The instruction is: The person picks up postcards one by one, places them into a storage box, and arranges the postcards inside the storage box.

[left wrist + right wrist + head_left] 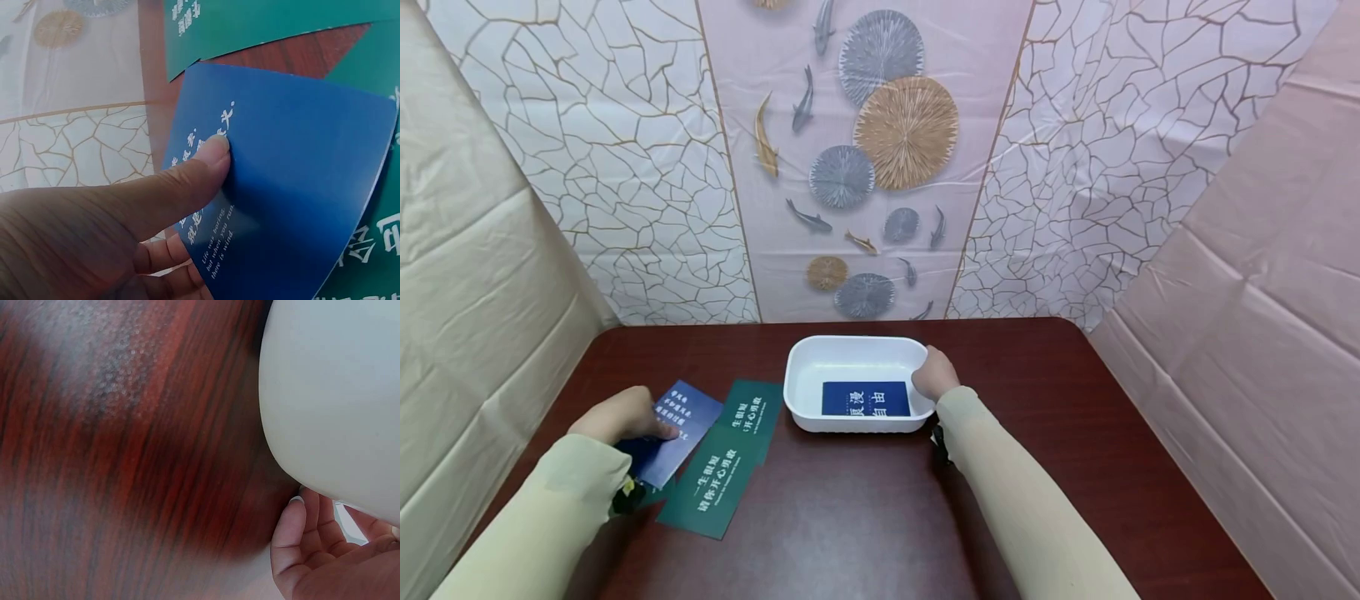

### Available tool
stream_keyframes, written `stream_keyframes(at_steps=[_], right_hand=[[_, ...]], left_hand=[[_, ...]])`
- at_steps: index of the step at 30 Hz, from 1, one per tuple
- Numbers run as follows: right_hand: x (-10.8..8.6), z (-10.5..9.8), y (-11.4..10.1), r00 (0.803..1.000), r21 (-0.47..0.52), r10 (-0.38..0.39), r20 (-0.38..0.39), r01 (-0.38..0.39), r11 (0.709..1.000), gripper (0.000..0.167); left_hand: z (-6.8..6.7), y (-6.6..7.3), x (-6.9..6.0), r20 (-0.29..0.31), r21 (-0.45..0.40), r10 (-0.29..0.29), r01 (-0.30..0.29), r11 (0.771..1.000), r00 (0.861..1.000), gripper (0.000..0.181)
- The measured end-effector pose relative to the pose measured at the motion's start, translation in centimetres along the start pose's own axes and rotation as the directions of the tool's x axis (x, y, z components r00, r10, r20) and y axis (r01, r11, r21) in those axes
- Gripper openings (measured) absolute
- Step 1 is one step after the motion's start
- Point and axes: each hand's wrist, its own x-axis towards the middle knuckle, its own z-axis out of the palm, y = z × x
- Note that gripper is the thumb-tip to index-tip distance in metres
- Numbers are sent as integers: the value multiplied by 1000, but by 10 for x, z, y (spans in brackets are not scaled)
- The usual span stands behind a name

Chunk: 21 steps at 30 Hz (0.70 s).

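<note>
My left hand pinches a blue card with white writing, thumb on its face. In the left wrist view, the thumb presses the printed side of the tilted card and the other fingers are partly hidden behind it. Green cards with white writing lie beside and beneath it on the table. My right hand grips the right end of a white plastic tray. Seen from the right wrist, the fingers curl at the rim of the tray. Inside the tray lies a dark blue card.
The dark red wood-grain table bears everything. A patterned cloth hangs behind its far edge, and plain pale cloths hang on the left and the right.
</note>
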Motion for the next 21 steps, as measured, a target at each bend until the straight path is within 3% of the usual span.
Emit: stream_keyframes(at_steps=[7,14,21], right_hand=[[1,0,1,1000,-2,-4,0,4,1000,67],[2,1,1,1000,-7,-6,-3,6,1000,68],[2,1,1,1000,-12,-9,-3,9,1000,67]], left_hand=[[-3,0,-2,-41,-83,106,-110,991,993,34],[-7,2,-2,-49,-141,112,-118,983,992,16],[-10,6,-2,-51,-144,96,-102,984,994,17]])
